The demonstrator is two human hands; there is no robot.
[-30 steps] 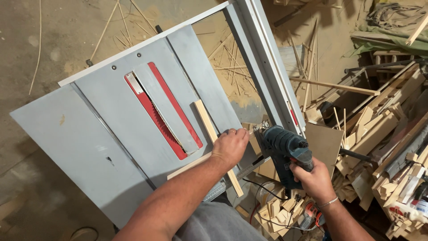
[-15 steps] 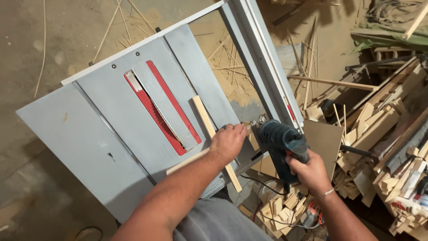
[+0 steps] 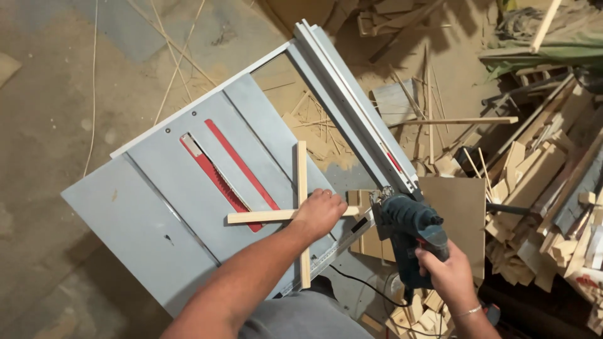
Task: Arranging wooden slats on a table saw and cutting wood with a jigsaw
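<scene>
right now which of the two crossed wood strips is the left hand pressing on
The left hand presses the crosswise strip, which runs side to side toward the jigsaw; the lengthwise strip lies beside the red insert.

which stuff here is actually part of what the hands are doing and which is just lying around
In use:
- left hand pressing down the crossed wooden strips
- right hand gripping the blue-green power tool
- grey saw table under the strips

Lying about:
- pile of wood offcuts at the right
- thin sticks and sawdust on the floor
- brown board beside the tool
</scene>
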